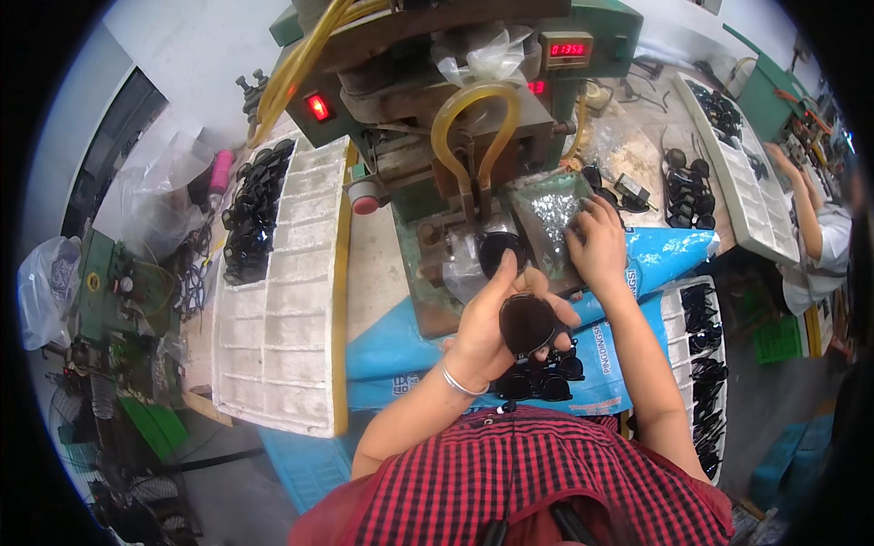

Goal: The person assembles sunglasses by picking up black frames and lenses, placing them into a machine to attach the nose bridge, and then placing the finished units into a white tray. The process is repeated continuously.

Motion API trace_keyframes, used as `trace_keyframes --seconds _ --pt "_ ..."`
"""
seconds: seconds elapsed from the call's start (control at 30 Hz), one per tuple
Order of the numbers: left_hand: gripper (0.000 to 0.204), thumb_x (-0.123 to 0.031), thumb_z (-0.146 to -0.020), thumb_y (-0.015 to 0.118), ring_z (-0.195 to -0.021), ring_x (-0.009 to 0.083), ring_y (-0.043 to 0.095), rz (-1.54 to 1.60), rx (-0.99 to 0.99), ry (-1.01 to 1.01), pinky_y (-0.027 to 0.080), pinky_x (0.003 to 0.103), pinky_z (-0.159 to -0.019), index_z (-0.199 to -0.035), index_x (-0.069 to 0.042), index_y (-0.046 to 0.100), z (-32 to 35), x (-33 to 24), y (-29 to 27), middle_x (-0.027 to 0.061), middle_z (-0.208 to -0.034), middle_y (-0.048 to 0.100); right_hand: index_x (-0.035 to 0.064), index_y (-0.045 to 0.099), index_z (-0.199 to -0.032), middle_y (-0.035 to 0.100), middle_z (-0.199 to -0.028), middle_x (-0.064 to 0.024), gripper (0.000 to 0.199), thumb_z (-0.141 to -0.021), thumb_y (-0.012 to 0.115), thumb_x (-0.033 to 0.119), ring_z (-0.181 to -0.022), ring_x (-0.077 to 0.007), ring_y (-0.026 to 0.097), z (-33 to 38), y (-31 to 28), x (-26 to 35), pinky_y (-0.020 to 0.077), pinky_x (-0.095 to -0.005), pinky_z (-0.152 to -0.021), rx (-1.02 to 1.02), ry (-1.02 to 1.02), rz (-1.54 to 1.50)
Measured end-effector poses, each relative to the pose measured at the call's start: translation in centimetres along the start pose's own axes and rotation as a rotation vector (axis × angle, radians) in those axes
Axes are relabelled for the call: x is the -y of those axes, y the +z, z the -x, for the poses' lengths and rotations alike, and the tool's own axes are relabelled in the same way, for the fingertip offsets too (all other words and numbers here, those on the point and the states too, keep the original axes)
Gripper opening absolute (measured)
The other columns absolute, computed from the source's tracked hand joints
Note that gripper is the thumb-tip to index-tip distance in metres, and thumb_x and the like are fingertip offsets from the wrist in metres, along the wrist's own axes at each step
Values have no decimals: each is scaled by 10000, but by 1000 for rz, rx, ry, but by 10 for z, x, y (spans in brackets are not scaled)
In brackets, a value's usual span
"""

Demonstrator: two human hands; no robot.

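Note:
My left hand (480, 335) is closed around a pair of dark sunglasses (528, 328). One round lens faces up over the palm, and the other sits beyond the thumb, close to the machine's lower tooling. My right hand (602, 247) rests at the right side of a shallow metal tray (559, 273) that holds small shiny pieces. Its thumb and fingers are bent and spaced apart over the pieces, with nothing visible between them. In front of me stands a green bench machine (423, 218) with a looped yellow tube (512, 105). More sunglasses (546, 378) lie on blue plastic sheeting below my left hand.
A white compartment tray (282, 359) with dark glasses stands at left. Another tray of glasses (674, 305) is at lower right, a third (760, 205) at far right. A red button (364, 202) juts from the machine. Another person's arm (801, 187) shows at far right.

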State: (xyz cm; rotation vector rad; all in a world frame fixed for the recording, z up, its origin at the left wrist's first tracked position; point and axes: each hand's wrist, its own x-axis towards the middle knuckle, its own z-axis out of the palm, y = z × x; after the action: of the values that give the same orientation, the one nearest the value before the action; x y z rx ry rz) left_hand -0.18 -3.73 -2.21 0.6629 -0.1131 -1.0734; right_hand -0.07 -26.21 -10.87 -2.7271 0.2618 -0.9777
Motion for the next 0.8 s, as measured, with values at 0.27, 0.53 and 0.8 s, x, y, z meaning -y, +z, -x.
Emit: trace_keyframes --seconds 0.27,0.53,0.8 --pt "491 -583 -965 340 -579 266 661 66 -56 28 451 228 -369 -827 -145 513 1 5 3 172 -799 672 58 644 -869 619 -898 -108 138 -765 647 149 -891 -323 580 -10 2 4 464 -437 -770 1 182 -100" --pt "524 -618 -931 397 -617 276 681 69 -97 16 488 271 -421 -888 -115 538 2 9 2 153 -794 679 48 632 -875 616 -885 -160 160 -750 664 145 -892 -360 580 -43 42 26 466 -449 -775 103 -57 -22" --pt "468 -482 -885 589 -692 311 659 -1397 -606 326 519 379 -585 -950 -18 602 70 -34 -62 172 -844 674 20 677 -985 673 -961 -150 229 -766 647 81 -916 -287 640 -25 11 3 481 -349 -836 91 207 -447"
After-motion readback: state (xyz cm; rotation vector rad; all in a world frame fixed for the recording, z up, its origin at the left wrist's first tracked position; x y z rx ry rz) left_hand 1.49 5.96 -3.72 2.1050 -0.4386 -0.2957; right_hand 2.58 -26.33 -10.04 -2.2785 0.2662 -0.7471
